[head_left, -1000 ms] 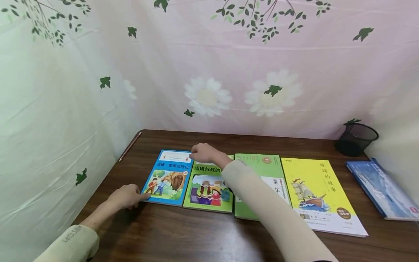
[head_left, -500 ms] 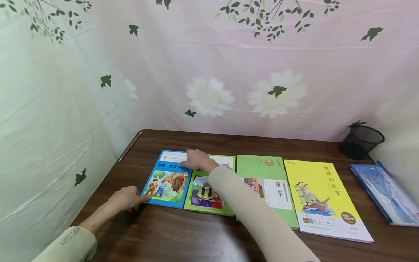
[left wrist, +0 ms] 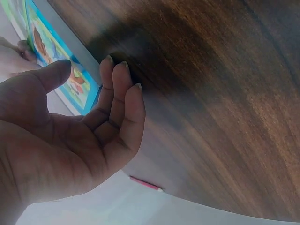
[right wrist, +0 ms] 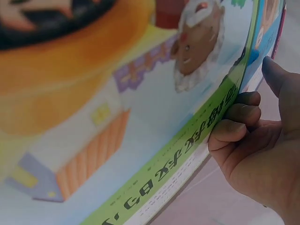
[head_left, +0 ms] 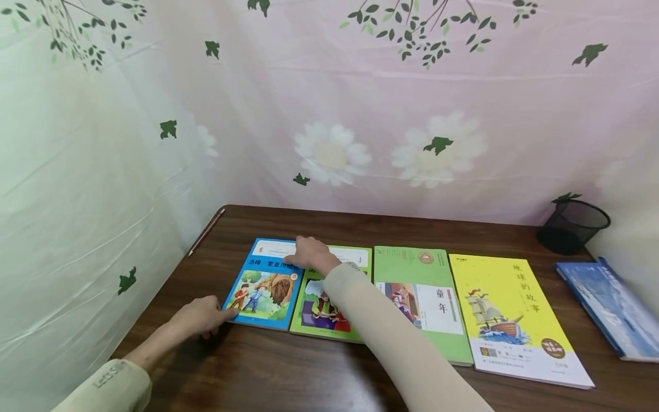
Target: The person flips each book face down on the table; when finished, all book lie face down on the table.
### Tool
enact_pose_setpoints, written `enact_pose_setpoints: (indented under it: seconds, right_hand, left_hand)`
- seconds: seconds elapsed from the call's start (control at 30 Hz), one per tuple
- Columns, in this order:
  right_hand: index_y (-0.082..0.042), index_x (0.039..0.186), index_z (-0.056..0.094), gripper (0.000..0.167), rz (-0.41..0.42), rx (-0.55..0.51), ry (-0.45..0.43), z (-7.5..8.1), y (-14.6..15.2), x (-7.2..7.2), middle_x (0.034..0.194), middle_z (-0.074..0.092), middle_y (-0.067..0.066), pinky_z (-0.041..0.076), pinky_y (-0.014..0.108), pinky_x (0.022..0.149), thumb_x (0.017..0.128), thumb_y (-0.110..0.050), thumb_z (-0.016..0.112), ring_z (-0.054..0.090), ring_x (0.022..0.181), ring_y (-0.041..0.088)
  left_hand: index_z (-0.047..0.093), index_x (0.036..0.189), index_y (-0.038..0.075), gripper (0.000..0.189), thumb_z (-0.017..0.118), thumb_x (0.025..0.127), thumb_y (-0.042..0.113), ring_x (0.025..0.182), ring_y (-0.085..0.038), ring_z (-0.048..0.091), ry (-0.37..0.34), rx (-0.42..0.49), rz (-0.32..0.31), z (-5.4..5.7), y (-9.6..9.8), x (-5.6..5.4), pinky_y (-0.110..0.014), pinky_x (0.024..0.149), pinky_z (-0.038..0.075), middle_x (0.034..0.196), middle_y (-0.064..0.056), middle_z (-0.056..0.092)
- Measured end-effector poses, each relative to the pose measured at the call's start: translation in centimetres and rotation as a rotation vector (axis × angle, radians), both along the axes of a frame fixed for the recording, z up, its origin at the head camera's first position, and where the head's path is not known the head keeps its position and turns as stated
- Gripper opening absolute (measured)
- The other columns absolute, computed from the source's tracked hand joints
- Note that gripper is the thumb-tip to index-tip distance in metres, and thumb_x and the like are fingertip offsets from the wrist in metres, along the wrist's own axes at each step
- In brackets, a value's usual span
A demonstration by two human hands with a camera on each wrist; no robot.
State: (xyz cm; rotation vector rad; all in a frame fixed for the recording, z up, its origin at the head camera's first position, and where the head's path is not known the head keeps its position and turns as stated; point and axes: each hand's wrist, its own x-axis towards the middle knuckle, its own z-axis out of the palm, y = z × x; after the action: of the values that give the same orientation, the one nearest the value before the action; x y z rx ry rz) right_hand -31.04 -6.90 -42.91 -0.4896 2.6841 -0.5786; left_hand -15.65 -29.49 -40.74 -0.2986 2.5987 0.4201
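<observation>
A blue storybook [head_left: 264, 297] lies flat at the left end of a row of books. My left hand [head_left: 198, 315] has its thumb on the book's near left corner; in the left wrist view its curved fingers [left wrist: 129, 110] meet the side edge by the table. At the book's far right part rests my right hand [head_left: 311, 253], reaching over the green storybook [head_left: 329, 306] beside it. In the right wrist view the right thumb [right wrist: 276, 77] lies toward the blue cover, and the loosely bent fingers sit at the green book's top edge. My right sleeve hides part of the green cover.
Right of these lie a light green book [head_left: 412, 266], a yellow book with a ship [head_left: 489, 286] and a blue-white book [head_left: 612, 309]. A black mesh pen holder [head_left: 571, 229] stands behind. A pencil [head_left: 207, 232] lies along the left edge of the wooden table [head_left: 247, 372].
My right hand has shifted left and slightly nearer, onto the blue storybook's far right part. The left hand keeps its place at the corner. The view has shifted slightly.
</observation>
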Motion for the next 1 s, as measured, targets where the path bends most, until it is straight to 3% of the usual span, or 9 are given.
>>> enact_pose_setpoints:
  seconds: [0.13, 0.27, 0.43, 0.57, 0.73, 0.83, 1.0]
  right_hand:
    - [-0.009, 0.143, 0.049, 0.07, 0.022, 0.04, 0.021, 0.1, 0.0, -0.3, 0.124, 0.067, 0.008, 0.056, 0.037, 0.09, 0.092, -0.054, 0.065, 0.063, 0.095, 0.019]
    - [-0.011, 0.13, 0.06, 0.062, 0.031, 0.091, 0.055, 0.5, 0.2, -0.6, 0.104, 0.07, 0.005, 0.052, 0.033, 0.074, 0.091, -0.058, 0.065, 0.061, 0.081, 0.017]
    - [-0.014, 0.135, 0.058, 0.063, 0.013, 0.097, 0.056, 0.6, 0.6, -0.9, 0.118, 0.069, 0.003, 0.053, 0.036, 0.085, 0.091, -0.058, 0.064, 0.061, 0.091, 0.016]
    - [-0.014, 0.144, 0.05, 0.07, 0.014, 0.096, 0.045, 0.6, 0.8, -1.0, 0.127, 0.067, 0.005, 0.053, 0.041, 0.094, 0.092, -0.058, 0.063, 0.062, 0.1, 0.018]
    - [-0.013, 0.145, 0.049, 0.071, 0.003, 0.088, 0.043, 0.7, 0.8, -0.9, 0.127, 0.067, 0.005, 0.052, 0.042, 0.097, 0.092, -0.057, 0.064, 0.063, 0.103, 0.019]
    - [-0.012, 0.142, 0.051, 0.069, -0.01, 0.094, 0.043, 0.7, 0.7, -0.8, 0.125, 0.068, 0.005, 0.052, 0.04, 0.096, 0.091, -0.058, 0.064, 0.062, 0.1, 0.019]
    - [-0.012, 0.141, 0.052, 0.069, -0.006, 0.122, 0.064, 0.4, 0.6, -0.8, 0.118, 0.069, 0.004, 0.055, 0.037, 0.088, 0.092, -0.06, 0.062, 0.063, 0.092, 0.017]
  left_hand:
    - [0.057, 0.085, 0.003, 0.044, 0.059, 0.098, 0.045, 0.06, -0.019, 0.058, 0.001, 0.009, 0.006, 0.0, 0.0, 0.1, -0.031, 0.055, 0.05, 0.071, -0.008, 0.062]
    - [0.058, 0.085, 0.003, 0.042, 0.059, 0.098, 0.043, 0.061, -0.019, 0.06, 0.026, 0.029, -0.003, 0.1, 0.1, 0.1, -0.034, 0.055, 0.051, 0.072, -0.007, 0.063]
    - [0.058, 0.096, -0.001, 0.044, 0.057, 0.099, 0.043, 0.065, -0.02, 0.062, -0.007, 0.135, 0.03, 0.2, -0.4, -0.1, -0.035, 0.058, 0.053, 0.077, -0.008, 0.065]
    - [0.052, 0.117, -0.008, 0.055, 0.051, 0.102, 0.045, 0.069, -0.019, 0.063, -0.104, 0.336, 0.123, 0.5, -1.3, -0.1, -0.034, 0.061, 0.054, 0.084, -0.009, 0.067]
    - [0.042, 0.136, -0.009, 0.064, 0.043, 0.105, 0.047, 0.069, -0.016, 0.064, -0.197, 0.552, 0.222, 0.7, -2.3, 0.4, -0.029, 0.06, 0.054, 0.086, -0.007, 0.068]
    - [0.039, 0.139, -0.008, 0.065, 0.04, 0.105, 0.048, 0.073, -0.017, 0.065, -0.221, 0.621, 0.262, 0.9, -2.7, 0.7, -0.03, 0.063, 0.056, 0.091, -0.008, 0.068]
    - [0.041, 0.136, -0.007, 0.068, 0.037, 0.105, 0.053, 0.085, -0.02, 0.066, -0.24, 0.651, 0.303, 1.1, -3.1, 0.8, -0.035, 0.073, 0.058, 0.102, -0.01, 0.069]
